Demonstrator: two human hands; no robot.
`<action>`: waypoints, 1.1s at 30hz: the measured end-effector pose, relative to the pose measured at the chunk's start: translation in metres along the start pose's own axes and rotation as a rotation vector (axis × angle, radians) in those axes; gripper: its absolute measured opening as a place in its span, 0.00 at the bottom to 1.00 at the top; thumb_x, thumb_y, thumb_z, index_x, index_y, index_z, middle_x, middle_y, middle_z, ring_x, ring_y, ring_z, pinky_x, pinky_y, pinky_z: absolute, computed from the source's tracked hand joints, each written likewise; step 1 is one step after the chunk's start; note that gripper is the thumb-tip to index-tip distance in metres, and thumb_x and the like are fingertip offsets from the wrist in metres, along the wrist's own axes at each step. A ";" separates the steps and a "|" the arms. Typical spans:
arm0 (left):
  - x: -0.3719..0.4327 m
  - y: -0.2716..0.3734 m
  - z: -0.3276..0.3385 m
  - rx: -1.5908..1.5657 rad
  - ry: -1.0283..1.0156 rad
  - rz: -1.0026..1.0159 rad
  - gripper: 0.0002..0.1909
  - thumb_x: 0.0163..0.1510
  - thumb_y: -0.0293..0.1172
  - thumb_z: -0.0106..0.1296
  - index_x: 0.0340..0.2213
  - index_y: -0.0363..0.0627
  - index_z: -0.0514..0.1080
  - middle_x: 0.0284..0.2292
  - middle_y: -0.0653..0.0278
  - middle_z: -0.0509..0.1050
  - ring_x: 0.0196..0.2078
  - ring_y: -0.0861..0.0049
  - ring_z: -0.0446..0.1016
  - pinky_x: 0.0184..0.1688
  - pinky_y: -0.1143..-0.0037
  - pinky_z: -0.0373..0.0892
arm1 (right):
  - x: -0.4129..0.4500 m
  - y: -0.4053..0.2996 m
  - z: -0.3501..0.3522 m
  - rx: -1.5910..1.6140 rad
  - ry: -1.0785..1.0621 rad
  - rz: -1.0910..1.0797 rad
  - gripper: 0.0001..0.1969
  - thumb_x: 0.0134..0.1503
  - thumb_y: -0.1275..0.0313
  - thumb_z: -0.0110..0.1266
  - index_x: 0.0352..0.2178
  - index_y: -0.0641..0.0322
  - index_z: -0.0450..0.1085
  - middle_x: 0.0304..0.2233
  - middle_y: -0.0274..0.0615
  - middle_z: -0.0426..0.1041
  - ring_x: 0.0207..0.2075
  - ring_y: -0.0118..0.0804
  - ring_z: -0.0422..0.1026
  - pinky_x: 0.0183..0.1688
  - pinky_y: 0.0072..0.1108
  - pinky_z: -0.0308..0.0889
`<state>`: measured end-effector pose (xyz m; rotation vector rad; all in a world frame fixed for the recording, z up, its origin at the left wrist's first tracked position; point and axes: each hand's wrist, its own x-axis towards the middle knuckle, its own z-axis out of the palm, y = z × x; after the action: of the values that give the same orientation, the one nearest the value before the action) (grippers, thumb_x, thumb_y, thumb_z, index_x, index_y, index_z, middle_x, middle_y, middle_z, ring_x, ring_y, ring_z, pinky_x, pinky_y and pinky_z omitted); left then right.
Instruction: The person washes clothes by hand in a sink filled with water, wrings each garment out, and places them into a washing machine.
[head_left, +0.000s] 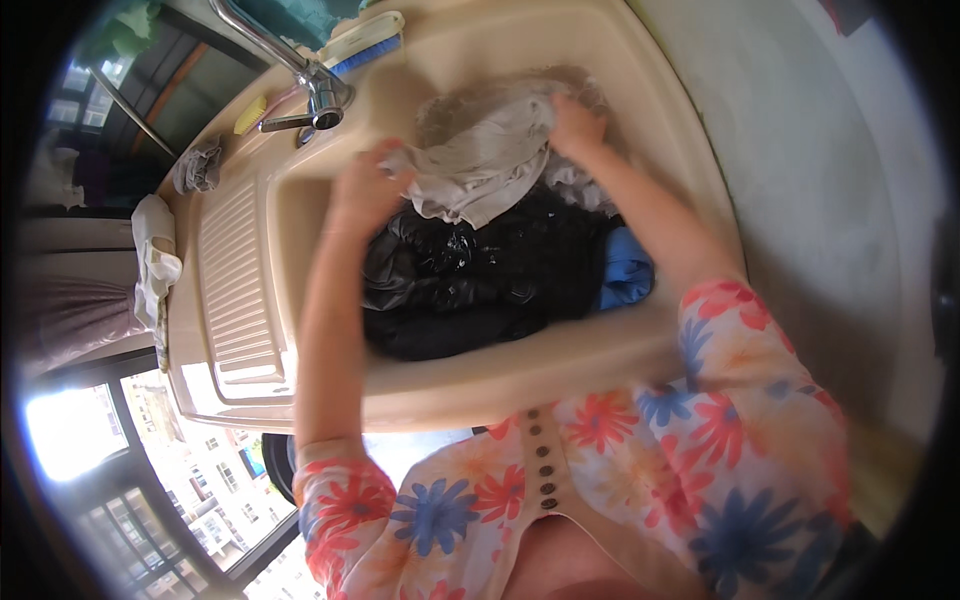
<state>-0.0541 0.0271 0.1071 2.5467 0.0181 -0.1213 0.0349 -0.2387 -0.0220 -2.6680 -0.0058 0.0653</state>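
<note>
A light grey wet cloth garment (487, 157) is stretched between my hands over a beige laundry sink (495, 367). My left hand (373, 184) grips its left end, and my right hand (576, 129) grips its upper right part. Murky water (450, 112) lies around the garment's far side. Below it, nearer to me, a heap of wet black clothing (480, 277) fills the basin, with a blue cloth (627, 270) at its right. More greyish fabric shows under my right forearm. Both hands are slightly blurred.
A chrome faucet (324, 97) stands at the basin's back left. Behind it lie a blue-bristled brush (367, 41) and a yellow brush (250, 115). The ribbed washboard (238, 285) is at the left, with a grey cloth (199, 166) and a white cloth (154, 255) on the rim.
</note>
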 end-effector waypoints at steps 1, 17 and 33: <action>0.001 -0.007 0.030 0.137 0.035 0.123 0.22 0.39 0.36 0.50 0.40 0.50 0.65 0.41 0.54 0.65 0.43 0.60 0.65 0.44 0.68 0.62 | -0.014 -0.008 0.016 -0.229 -0.016 -0.075 0.18 0.43 0.74 0.44 0.40 0.55 0.60 0.38 0.44 0.68 0.44 0.43 0.63 0.46 0.47 0.48; 0.045 0.058 0.057 -0.397 0.200 0.253 0.39 0.26 0.37 0.62 0.44 0.38 0.61 0.35 0.50 0.70 0.37 0.65 0.70 0.39 0.73 0.66 | -0.007 -0.095 -0.130 0.484 -0.363 -0.717 0.16 0.34 0.71 0.54 0.28 0.67 0.69 0.21 0.45 0.71 0.23 0.33 0.68 0.27 0.22 0.64; 0.038 0.053 0.060 -0.210 -0.272 0.258 0.32 0.32 0.27 0.54 0.44 0.35 0.61 0.38 0.56 0.67 0.41 0.72 0.65 0.43 0.75 0.62 | -0.025 -0.052 -0.031 -0.079 -0.218 -0.474 0.29 0.41 0.66 0.53 0.47 0.51 0.55 0.37 0.45 0.68 0.38 0.46 0.67 0.41 0.36 0.60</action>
<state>-0.0193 -0.0511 0.0834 2.2806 -0.3816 -0.3434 0.0113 -0.2067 0.0308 -2.6486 -0.7185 0.2044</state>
